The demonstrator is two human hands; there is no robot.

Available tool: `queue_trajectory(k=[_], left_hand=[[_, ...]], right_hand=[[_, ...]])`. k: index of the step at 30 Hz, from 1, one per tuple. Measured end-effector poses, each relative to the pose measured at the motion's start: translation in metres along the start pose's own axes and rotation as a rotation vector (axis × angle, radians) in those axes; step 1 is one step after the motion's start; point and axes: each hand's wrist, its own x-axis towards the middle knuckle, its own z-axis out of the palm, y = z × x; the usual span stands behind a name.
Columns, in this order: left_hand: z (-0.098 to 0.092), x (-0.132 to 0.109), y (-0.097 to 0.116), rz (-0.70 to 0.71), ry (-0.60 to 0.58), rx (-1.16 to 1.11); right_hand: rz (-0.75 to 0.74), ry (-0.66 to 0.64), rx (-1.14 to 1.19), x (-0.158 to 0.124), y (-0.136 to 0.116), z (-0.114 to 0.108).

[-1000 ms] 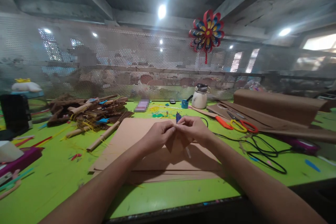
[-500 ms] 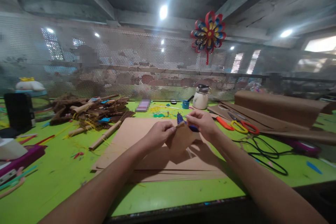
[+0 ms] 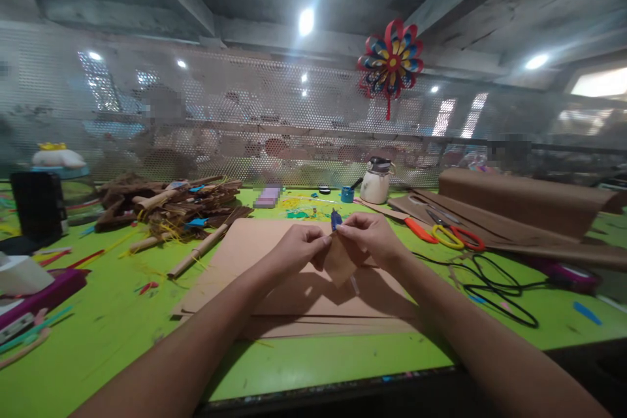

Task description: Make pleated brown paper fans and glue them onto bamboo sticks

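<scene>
My left hand [image 3: 297, 251] and my right hand [image 3: 372, 237] meet above a stack of brown cardboard sheets [image 3: 255, 255]. Both pinch the top edge of a small brown paper piece [image 3: 339, 264] that hangs between them, tilted. A small blue tool [image 3: 334, 218] pokes up behind my right fingers; I cannot tell if the hand grips it. A thin pale stick [image 3: 353, 286] shows just under the paper piece.
The green table [image 3: 112, 326] carries a heap of brown sticks and fibres [image 3: 166, 206] at left, orange and yellow scissors [image 3: 443, 232], a black cable [image 3: 490, 284], brown paper rolls [image 3: 529, 199], a white jar [image 3: 375, 184], and a pinwheel [image 3: 390, 63] on the mesh screen.
My right hand, which had pulled away to the right half a second ago, has come back to the left hand. The paper piece hangs lower between the fingers.
</scene>
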Motion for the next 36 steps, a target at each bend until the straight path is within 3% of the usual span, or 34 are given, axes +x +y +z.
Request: queue_trajectory(k=[10, 21, 36], left_hand=[[-0.007, -0.001, -0.005, -0.178, -0.039, -0.21], [-0.009, 0.002, -0.007, -0.261, -0.051, -0.44], [-0.007, 0.002, -0.007, -0.221, -0.044, -0.242]], right_hand=[[-0.013, 0.031, 0.101, 0.009, 0.006, -0.008], [0.066, 0.028, 0.112, 0.008, 0.005, -0.009], [0.12, 0.001, 0.128, 0.007, 0.002, -0.009]])
